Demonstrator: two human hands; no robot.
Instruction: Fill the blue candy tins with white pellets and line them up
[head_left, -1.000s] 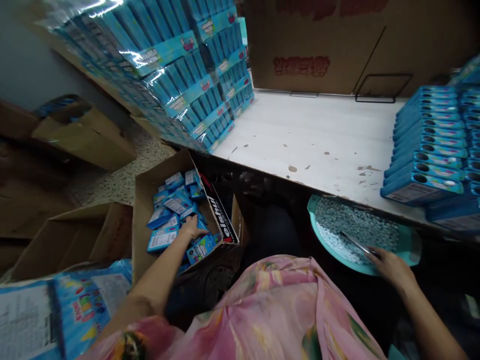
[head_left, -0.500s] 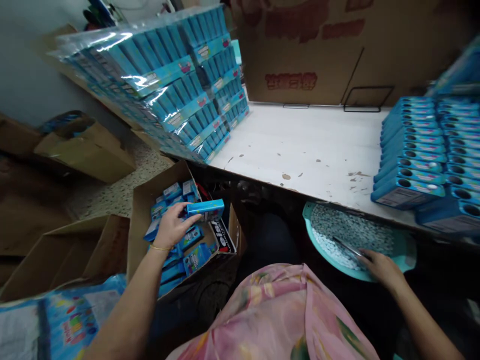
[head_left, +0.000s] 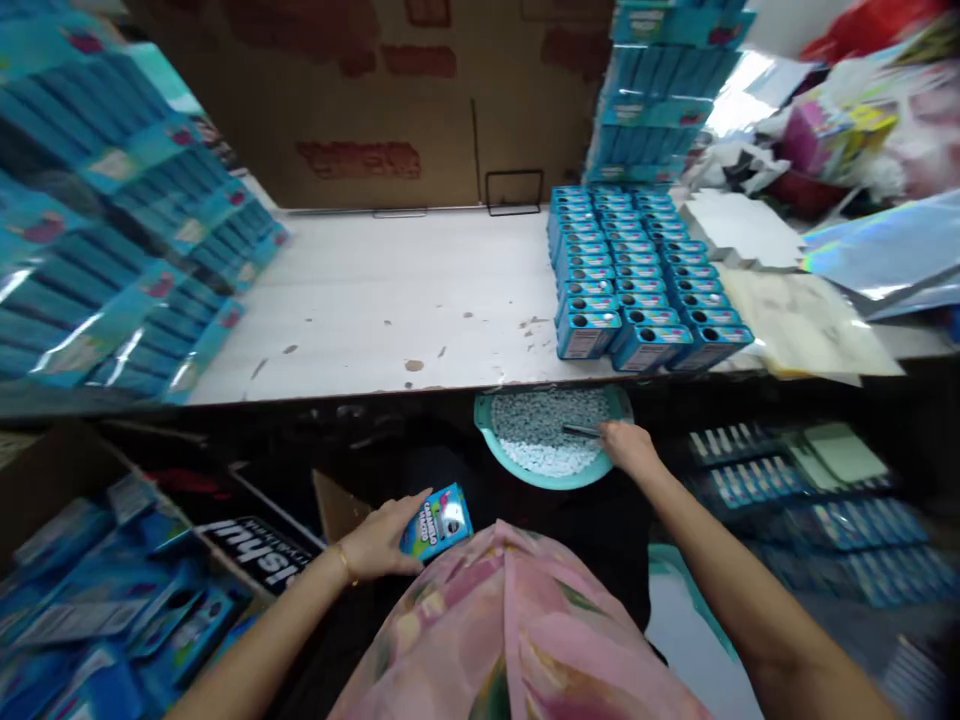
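white table (head_left: 352, 300); blue box (head_left: 441, 522) slants lengthwise rightward from left hand (head_left: 384, 540)

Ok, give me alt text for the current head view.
Left hand holding a small blue box, right hand holding a slim tool in a turquoise basin of small pale pieces. Beyond, rows of blue boxes stand on a white table.

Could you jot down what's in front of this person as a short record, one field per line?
left hand: holds a small blue box
right hand: holds a dark utensil over the basin
basin: turquoise, holding small pale pieces
table: white, with scuffed spots
right end of table: rows of blue boxes
lower left: open carton of blue boxes
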